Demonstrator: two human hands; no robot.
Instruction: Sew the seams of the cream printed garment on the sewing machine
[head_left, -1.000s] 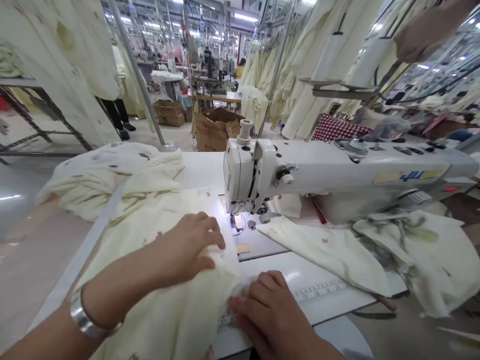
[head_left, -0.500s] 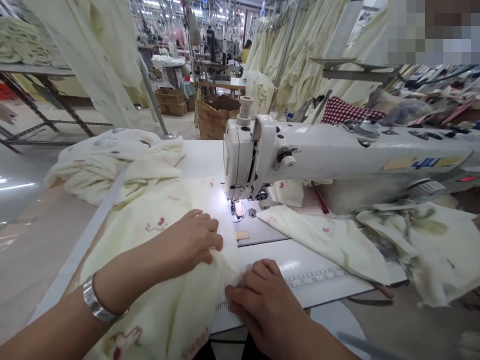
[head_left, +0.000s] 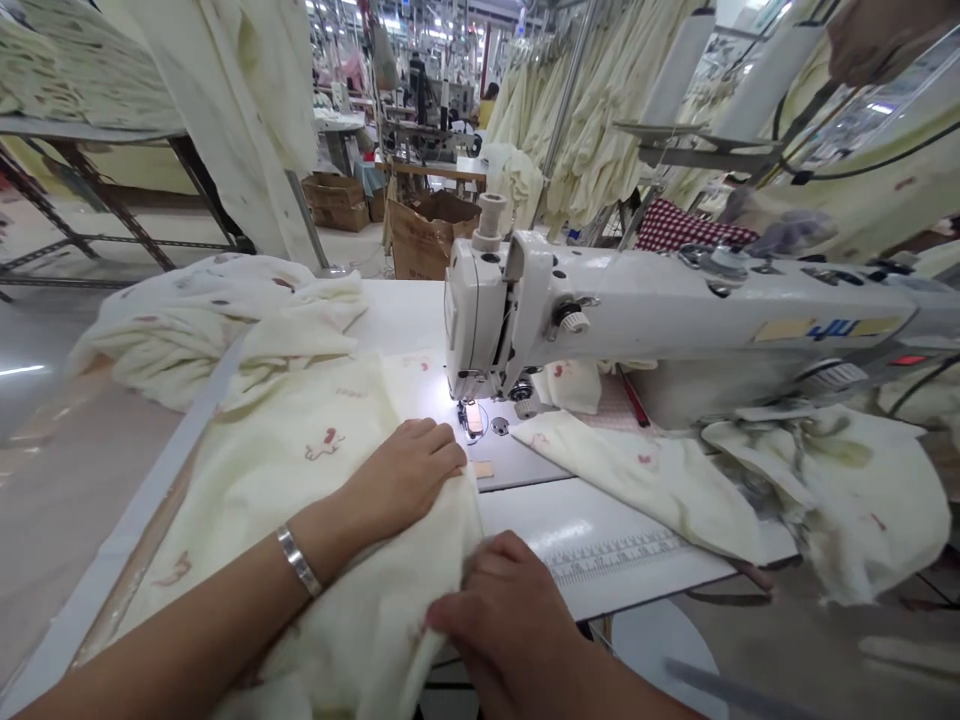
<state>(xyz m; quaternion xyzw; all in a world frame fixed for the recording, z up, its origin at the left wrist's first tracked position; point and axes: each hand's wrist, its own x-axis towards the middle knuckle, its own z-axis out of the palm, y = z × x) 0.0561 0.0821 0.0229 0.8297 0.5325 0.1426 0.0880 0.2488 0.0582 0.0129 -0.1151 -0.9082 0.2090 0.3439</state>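
Note:
A pale yellow cloth with small red-brown animal prints [head_left: 292, 510] spreads over the left side of the sewing table and hangs past its front edge. My left hand [head_left: 409, 475] rests on it, fingers curled onto the cloth just left of the front of the needle area. Lower down, my right hand [head_left: 514, 610] pinches the cloth's right edge at the table front. Beyond both hands, the presser foot [head_left: 471, 418] of the white sewing machine [head_left: 637, 300] is lit by a lamp. The cloth's edge lies left of the foot.
Right of the needle lies a folded printed piece [head_left: 652, 470], above a printed ruler [head_left: 615, 555]. More crumpled cloth [head_left: 832, 480] hangs at the right. Bunched fabric [head_left: 202, 310] sits at the back left. Thread cones [head_left: 679, 70] stand behind the machine, near part of another person [head_left: 885, 40].
My left hand has moved right and slightly forward, its fingers more curled. My right hand has shifted a little toward me and left, pulling the cloth's edge. The cloth has moved with them.

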